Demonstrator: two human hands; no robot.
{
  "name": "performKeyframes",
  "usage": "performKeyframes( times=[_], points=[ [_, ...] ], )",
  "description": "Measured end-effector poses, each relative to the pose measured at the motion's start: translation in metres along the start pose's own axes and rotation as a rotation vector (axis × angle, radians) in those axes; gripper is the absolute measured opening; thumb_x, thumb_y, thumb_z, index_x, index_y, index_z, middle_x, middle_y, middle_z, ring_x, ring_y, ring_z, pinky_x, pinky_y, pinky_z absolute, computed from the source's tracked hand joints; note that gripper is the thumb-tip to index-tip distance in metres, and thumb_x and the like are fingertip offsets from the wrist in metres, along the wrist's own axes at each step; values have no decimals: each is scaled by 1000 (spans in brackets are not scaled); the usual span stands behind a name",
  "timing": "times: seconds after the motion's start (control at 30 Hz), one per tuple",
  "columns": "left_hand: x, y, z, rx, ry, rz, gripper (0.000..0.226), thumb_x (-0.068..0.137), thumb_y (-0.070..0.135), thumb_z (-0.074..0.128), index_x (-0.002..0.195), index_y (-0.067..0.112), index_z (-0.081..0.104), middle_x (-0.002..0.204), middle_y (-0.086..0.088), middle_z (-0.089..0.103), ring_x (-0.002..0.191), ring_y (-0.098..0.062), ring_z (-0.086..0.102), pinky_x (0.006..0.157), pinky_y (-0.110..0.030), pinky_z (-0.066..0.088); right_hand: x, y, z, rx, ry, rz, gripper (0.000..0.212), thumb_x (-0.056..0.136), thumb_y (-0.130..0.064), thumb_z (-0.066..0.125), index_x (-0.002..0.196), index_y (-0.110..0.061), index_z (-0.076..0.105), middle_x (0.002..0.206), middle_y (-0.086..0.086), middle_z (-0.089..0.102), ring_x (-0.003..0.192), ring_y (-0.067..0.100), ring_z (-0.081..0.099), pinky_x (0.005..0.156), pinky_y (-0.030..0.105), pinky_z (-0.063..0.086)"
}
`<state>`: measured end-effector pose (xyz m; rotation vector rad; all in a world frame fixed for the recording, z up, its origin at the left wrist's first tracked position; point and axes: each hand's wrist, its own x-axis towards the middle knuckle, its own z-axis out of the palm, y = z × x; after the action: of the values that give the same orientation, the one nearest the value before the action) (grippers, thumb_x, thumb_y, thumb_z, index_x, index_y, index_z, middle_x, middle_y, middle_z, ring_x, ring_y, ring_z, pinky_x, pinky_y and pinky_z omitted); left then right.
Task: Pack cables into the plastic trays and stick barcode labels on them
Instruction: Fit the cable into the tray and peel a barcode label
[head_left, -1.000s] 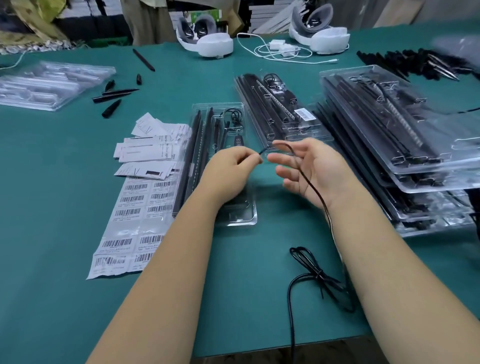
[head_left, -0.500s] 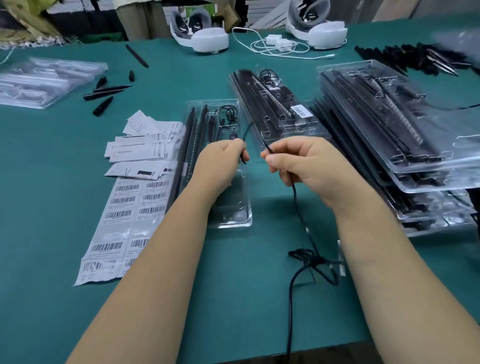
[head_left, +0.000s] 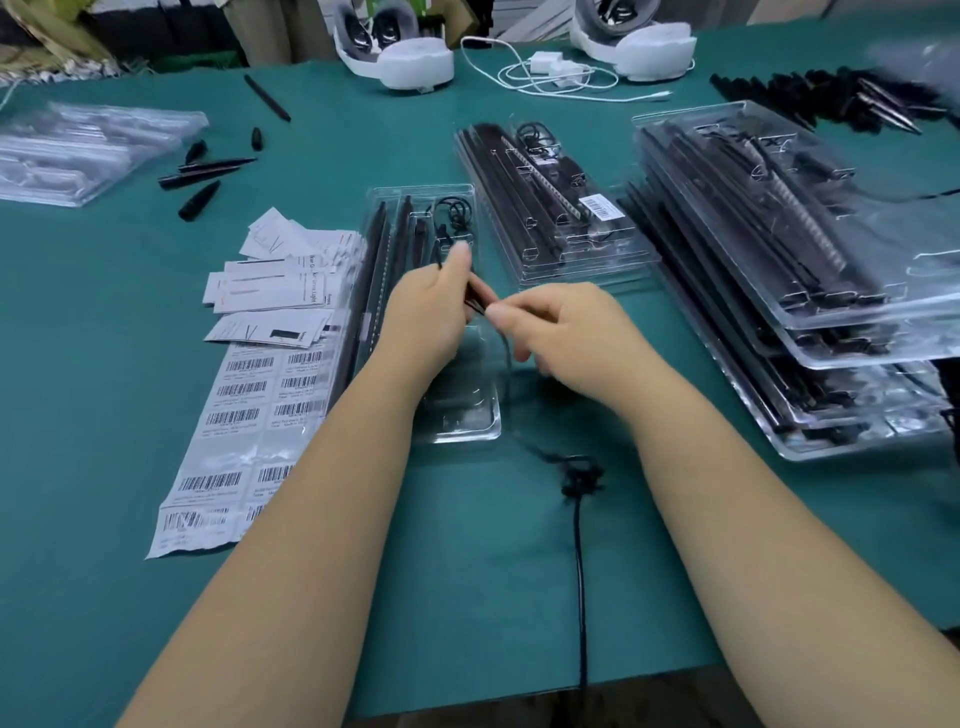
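Both bare arms reach forward and meet over the near end of the tray (head_left: 457, 431). The left hand (head_left: 431, 312) has its fingers curled, pinching the black cable (head_left: 506, 364) with its thumb pointing up. The right hand (head_left: 566, 332), just beside it, pinches the same cable with its fingertips, knuckles up.

One head cam, looks fwd & down, close over green table (head_left: 130, 312), arms in foreground
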<state>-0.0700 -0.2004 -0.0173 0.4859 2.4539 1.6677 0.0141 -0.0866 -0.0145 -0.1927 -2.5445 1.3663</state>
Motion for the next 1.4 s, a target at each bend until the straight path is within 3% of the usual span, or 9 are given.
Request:
performKeyframes(
  times=[0.1, 0.17, 0.3, 0.57, 0.73, 0.93, 1.1, 1.23, 1.4],
  points=[
    [5, 0, -3, -101, 42, -71, 59, 101, 41, 36, 51, 22, 63, 44, 9, 48, 36, -8, 39, 41, -21, 32, -3, 0, -29, 432, -151, 101, 26, 76, -48, 66, 77, -23, 68, 59, -10, 55, 46, 5, 43, 48, 22, 38],
    [5, -1, -2, -83, 64, -79, 54, 101, 38, 35, 59, 17, 62, 54, 6, 47, 40, -11, 39, 38, -19, 33, -9, 3, -49, 548, -547, 17, 26, 66, -38, 74, 89, -27, 71, 68, -7, 53, 52, 6, 43, 47, 19, 37],
    [6, -1, -1, -87, 83, -104, 53, 102, 37, 33, 62, 16, 60, 58, 2, 46, 39, -12, 39, 39, -19, 33, -21, -11, -43, -22, -1106, -95, 59, 60, -35, 83, 114, -45, 61, 66, -11, 42, 54, 4, 37, 51, 14, 30],
    [6, -3, -2, -102, 77, -105, 51, 101, 37, 34, 62, 16, 59, 55, 4, 45, 40, -11, 39, 35, -15, 32, -30, -22, -15, -422, -931, -61, 18, 69, -35, 80, 75, -30, 64, 53, -21, 52, 50, -3, 45, 48, 11, 32],
    [10, -6, -2, -73, 81, -86, 47, 99, 39, 43, 60, 18, 59, 56, 2, 48, 43, -15, 43, 42, -20, 36, -32, -26, -35, 351, -821, -128, 17, 63, -13, 77, 64, -28, 69, 72, -4, 64, 65, 16, 53, 59, 22, 43],
    [6, -5, -2, -39, 80, -66, 47, 94, 48, 49, 57, 21, 59, 42, 10, 47, 33, -11, 42, 53, -26, 38, -13, -12, -36, 1042, 39, -55, 15, 78, -32, 65, 84, -19, 63, 81, -5, 68, 69, 9, 61, 63, 23, 50],
    [2, -3, -2, -34, 35, -16, 45, 93, 46, 55, 60, 17, 58, 45, 10, 47, 38, -9, 39, 42, -19, 35, 3, 4, -25, 516, 423, 268, 31, 96, -35, 47, 76, -24, 67, 81, -8, 65, 72, 8, 56, 66, 29, 50],
    [1, -4, -1, -15, 97, -29, 45, 91, 49, 56, 58, 19, 55, 43, 9, 42, 35, -9, 39, 39, -15, 33, 4, 0, -6, 255, 309, 188, 24, 82, -33, 43, 81, -18, 62, 78, -4, 65, 74, 17, 59, 78, 44, 50],
    [-1, -4, 1, 54, 66, 57, 45, 93, 42, 56, 59, 14, 61, 43, 7, 43, 35, -7, 39, 46, -21, 38, 0, 2, 3, 313, 243, 109, 37, 79, -19, 36, 97, -48, 49, 57, -16, 60, 49, 1, 52, 48, 18, 45]
  ],
)
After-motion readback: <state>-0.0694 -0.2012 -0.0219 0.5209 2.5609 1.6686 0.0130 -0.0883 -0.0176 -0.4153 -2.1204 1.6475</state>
